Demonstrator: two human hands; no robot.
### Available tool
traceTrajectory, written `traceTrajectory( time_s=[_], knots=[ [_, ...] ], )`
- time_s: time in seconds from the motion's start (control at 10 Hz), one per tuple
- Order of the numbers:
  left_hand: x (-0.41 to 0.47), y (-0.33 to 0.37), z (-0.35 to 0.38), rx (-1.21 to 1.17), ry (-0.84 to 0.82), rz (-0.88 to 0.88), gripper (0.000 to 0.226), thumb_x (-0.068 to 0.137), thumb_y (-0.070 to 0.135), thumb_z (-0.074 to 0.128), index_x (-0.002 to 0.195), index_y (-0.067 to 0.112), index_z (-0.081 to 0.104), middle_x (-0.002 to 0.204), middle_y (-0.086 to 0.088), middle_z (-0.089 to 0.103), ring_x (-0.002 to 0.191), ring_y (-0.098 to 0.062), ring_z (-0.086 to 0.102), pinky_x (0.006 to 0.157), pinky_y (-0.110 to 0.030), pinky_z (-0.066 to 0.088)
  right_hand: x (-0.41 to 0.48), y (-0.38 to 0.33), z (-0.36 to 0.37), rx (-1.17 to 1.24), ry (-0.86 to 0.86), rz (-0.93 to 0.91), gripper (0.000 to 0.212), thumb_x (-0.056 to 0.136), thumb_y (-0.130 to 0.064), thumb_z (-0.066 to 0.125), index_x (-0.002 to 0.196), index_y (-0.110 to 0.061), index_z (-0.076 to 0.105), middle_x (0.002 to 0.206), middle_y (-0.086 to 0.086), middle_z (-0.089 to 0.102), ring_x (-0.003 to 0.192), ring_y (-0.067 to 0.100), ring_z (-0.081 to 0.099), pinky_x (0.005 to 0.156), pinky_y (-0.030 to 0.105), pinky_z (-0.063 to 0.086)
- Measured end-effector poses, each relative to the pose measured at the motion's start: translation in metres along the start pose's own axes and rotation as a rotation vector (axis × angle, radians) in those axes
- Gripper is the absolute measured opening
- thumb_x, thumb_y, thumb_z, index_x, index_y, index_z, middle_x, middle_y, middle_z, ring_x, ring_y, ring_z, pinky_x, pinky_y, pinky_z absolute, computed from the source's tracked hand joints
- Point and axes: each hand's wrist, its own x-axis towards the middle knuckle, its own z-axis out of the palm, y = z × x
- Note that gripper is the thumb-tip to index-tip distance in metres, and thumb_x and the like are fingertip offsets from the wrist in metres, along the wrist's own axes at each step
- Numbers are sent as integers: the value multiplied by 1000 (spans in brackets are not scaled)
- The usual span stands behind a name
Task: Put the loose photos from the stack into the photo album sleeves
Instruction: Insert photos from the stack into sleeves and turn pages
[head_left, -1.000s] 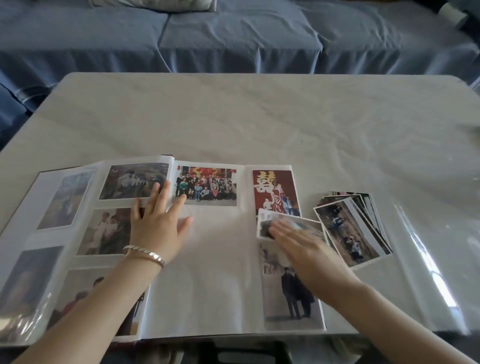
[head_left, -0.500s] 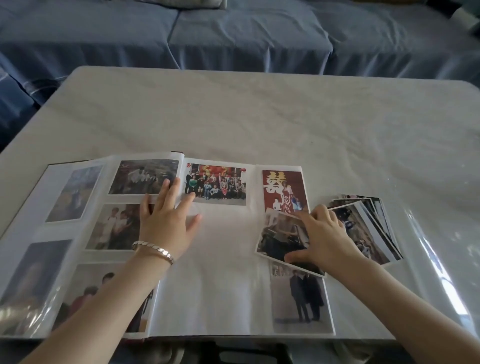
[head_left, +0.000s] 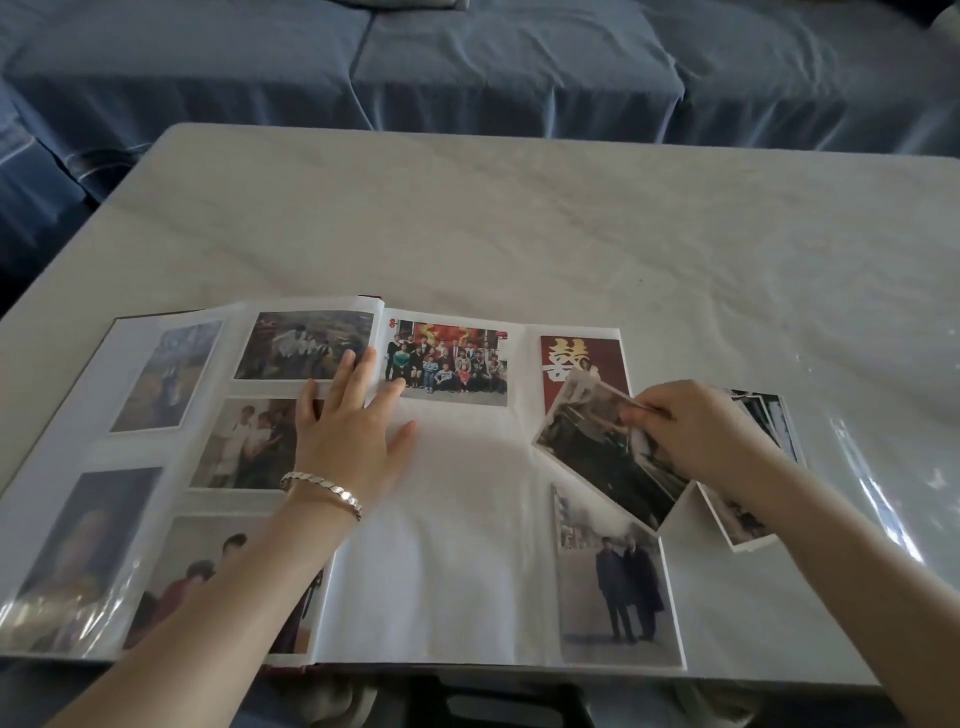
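The photo album (head_left: 457, 545) lies open near the table's front edge, its left page full of sleeved photos. On the right page sit a group photo, a red photo and a photo of two people in dark coats. My left hand (head_left: 348, 431) rests flat on the album near the spine, fingers spread. My right hand (head_left: 696, 431) pinches a loose dark photo (head_left: 608, 457), tilted and lifted above the right page. The stack of loose photos (head_left: 748, 514) lies just right of the album, partly hidden under my right hand.
The pale table (head_left: 519, 218) stretches far beyond the album. A shiny plastic sheet (head_left: 872, 493) covers its right part. A blue sofa (head_left: 467, 67) runs behind the table's far edge.
My right hand has gone from flat on the photo to pinching it, and has lifted and turned it above the right page. My left hand has stayed on the album.
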Motion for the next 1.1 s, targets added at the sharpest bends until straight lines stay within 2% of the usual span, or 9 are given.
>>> traceTrajectory(
  time_s=[0.3,0.4,0.5,0.6,0.7,0.8,0.9,1.0,1.1],
  knots=[
    [0,1,0,-13,4,-4,50,93,47,42,140,30,40,158,3,4,145,-15,-1,113,-41,-2,-1,-4,-2,-91,18,-13,36,94,-31,53,60,-18,56,48,-5,50,43,9,44,43,22,30],
    [0,1,-1,-20,2,-5,50,93,47,42,139,30,40,158,3,3,145,-14,-1,113,-41,-2,-1,-6,-2,-110,55,-41,25,94,-29,52,72,-21,59,58,-5,55,52,10,49,45,24,30],
    [0,1,0,-14,-4,-11,51,93,49,41,140,31,38,158,4,1,145,-13,-3,113,-41,-3,-1,-7,-1,-139,114,-48,18,96,-28,50,104,-20,63,69,-4,59,59,13,51,47,24,32],
    [0,0,1,-26,2,-10,51,93,49,41,140,31,39,158,4,2,145,-13,-3,112,-40,-4,-2,-9,1,-226,130,-77,24,97,-28,47,118,-23,59,81,0,64,61,14,52,46,19,32],
    [0,0,1,-35,10,-5,50,92,47,43,139,30,41,158,4,3,145,-14,-1,112,-40,-3,-2,-12,4,-265,73,-108,26,98,-28,45,120,-25,58,86,1,67,67,18,57,49,24,37],
    [0,1,1,-59,29,-7,48,92,44,46,137,29,44,158,3,7,145,-14,2,111,-39,-4,-2,-18,12,-214,-59,-169,23,96,-30,49,115,-25,60,83,-5,64,67,11,59,59,23,45],
    [1,1,1,-55,26,-12,48,92,43,47,137,29,44,158,3,6,145,-14,2,112,-39,-4,4,-13,19,-144,-258,-207,20,94,-30,52,110,-24,62,89,-8,65,68,4,59,62,18,47],
    [0,1,1,-54,30,-2,48,92,43,48,137,28,45,158,2,6,145,-15,2,112,-39,-3,10,-3,21,-53,-327,-177,23,92,-33,55,111,-23,64,99,-4,66,83,12,63,75,27,54],
    [0,1,0,-63,38,3,46,91,42,50,135,28,47,158,2,7,145,-15,3,112,-39,-2,20,5,25,55,-375,-160,19,88,-34,60,106,-31,65,94,-10,65,83,10,62,73,22,51]
  ],
)
